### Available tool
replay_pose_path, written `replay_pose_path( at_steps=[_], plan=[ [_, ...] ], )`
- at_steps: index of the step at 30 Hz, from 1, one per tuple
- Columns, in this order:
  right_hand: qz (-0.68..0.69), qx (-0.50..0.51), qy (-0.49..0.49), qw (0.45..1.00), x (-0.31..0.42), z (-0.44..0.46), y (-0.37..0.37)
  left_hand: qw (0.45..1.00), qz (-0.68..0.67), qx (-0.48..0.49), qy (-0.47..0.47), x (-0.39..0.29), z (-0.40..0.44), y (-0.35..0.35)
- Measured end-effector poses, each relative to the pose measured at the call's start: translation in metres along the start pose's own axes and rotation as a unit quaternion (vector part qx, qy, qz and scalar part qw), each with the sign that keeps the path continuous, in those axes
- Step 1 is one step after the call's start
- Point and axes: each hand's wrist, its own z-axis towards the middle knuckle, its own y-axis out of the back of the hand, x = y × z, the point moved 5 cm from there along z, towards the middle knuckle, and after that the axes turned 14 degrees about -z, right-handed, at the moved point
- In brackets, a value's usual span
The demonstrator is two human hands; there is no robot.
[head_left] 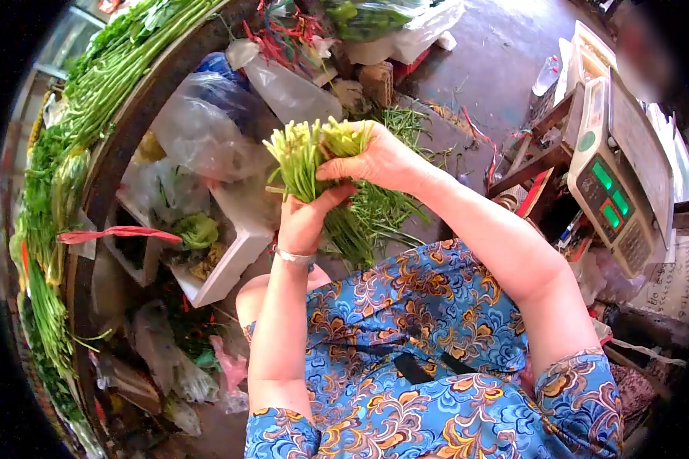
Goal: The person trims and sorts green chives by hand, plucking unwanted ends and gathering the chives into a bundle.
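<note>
A bunch of green stems [302, 162] stands before the patterned garment [459, 314], its long axis running from pale ends above the grip to green tips below; the left hand [309, 217] encircles its stalks; the right hand [377, 162] clasps higher.

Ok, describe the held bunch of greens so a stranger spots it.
Find the blue patterned garment; just above it in view are the left hand and right hand. Both hold the bunch of greens, its pale cut ends showing. Unlike the stalks along the left edge, it is held.
</note>
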Motion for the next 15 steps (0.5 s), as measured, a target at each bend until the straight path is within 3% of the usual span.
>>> replay_pose_path(
  at_steps=[1, 3, 4, 10, 15],
  plan=[
    [0.002, 0.000, -0.001, 1.000, 0.002, -0.001, 0.001, 1.000, 0.001, -0.001, 0.002, 0.000, 0.001, 0.002],
    [-0.011, 0.008, -0.092, 0.996, -0.001, -0.003, 0.006, 0.997, -0.073, 0.003, 0.011, -0.003, 0.002, 0.003],
    [-0.041, -0.020, -0.048, 0.998, -0.001, -0.001, 0.010, 0.997, -0.069, -0.028, 0.018, -0.010, -0.001, 0.001],
    [-0.042, -0.070, -0.122, 0.989, -0.015, -0.005, 0.025, 0.998, -0.038, -0.049, -0.027, -0.014, -0.004, 0.009],
    [0.046, -0.179, -0.094, 0.978, -0.011, -0.002, 0.066, 0.997, -0.013, -0.058, -0.041, -0.014, -0.007, 0.020]
  ],
)
